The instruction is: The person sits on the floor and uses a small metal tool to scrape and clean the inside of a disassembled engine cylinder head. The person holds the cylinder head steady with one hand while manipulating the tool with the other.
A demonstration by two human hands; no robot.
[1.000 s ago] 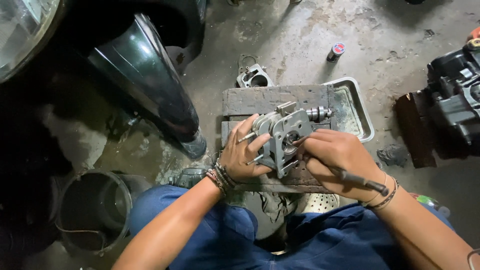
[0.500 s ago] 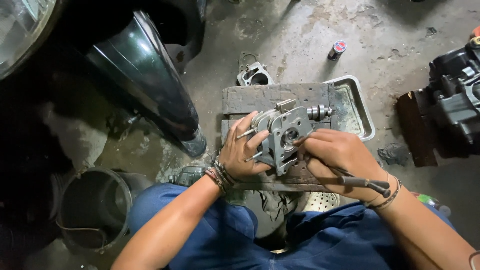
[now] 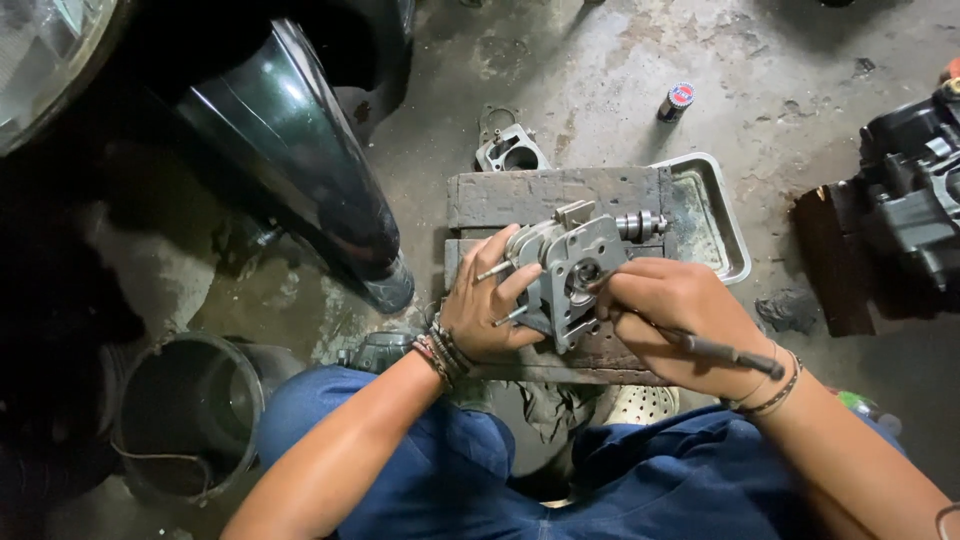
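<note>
The left hand [image 3: 487, 310] grips one grey metal engine part [image 3: 565, 268], propped on edge on a wooden block [image 3: 530, 200]; its long axis runs left to right, shaft end pointing right toward one metal tray [image 3: 722, 225]. The right hand [image 3: 672, 318] is closed on one dark-handled tool [image 3: 715, 348], tip at the part's round opening. One small can [image 3: 677, 101] stands far off on the floor.

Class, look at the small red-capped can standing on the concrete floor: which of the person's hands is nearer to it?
Right. The right hand, gripping a dark tool, sits below the can. The left hand, steadying the metal engine part, lies farther down-left.
</note>
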